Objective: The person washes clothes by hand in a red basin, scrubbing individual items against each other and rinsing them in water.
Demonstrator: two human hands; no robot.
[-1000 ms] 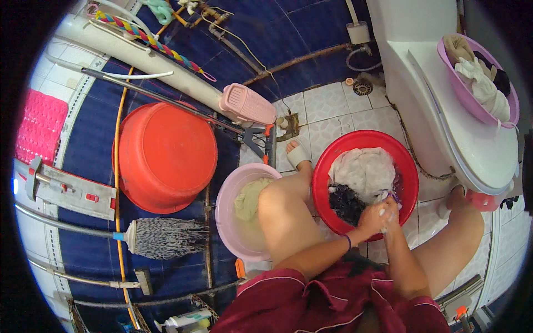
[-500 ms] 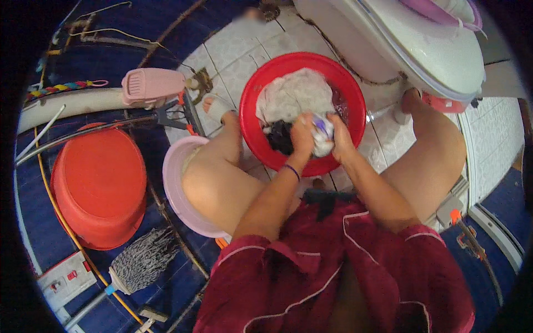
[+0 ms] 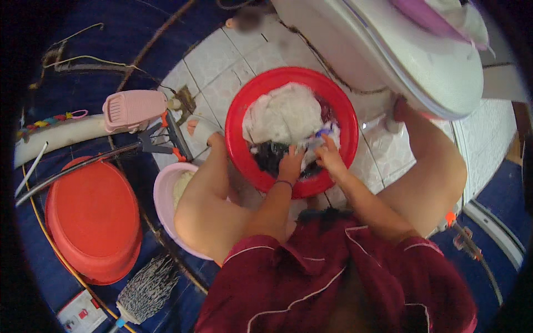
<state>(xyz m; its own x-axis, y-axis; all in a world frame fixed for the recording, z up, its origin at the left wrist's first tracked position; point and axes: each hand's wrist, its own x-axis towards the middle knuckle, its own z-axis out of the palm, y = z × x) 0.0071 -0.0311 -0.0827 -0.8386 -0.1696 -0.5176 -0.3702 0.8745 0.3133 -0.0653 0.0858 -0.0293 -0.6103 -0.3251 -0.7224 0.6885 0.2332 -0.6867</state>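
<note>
A: Eyes on the red basin (image 3: 236,114), down on the tiled floor (image 3: 215,58) between the person's knees! Where's the white-and-purple cloth (image 3: 331,132)?

B: Inside, on the right-hand side, and it's lying on the slant: long axis from the upper right, by the rim, down to the lower left between the two hands. The purple patch sits toward the far end.

A: And its neighbours?

B: The big white cloth (image 3: 283,114) bulges just beside it, up and to the left; the dark cloth (image 3: 268,159) spreads below that one.

A: Now the hands!

B: Left hand (image 3: 291,165), thin band at the wrist, reaches straight forward, fingers down at the dark cloth's edge. Right hand (image 3: 331,159) comes in slanting up and leftward, fingers out over the white-and-purple cloth, index finger leading.

A: Any grip?

B: Blurry there! I can't tell whether either one is clenched on fabric or simply resting against it.
</note>
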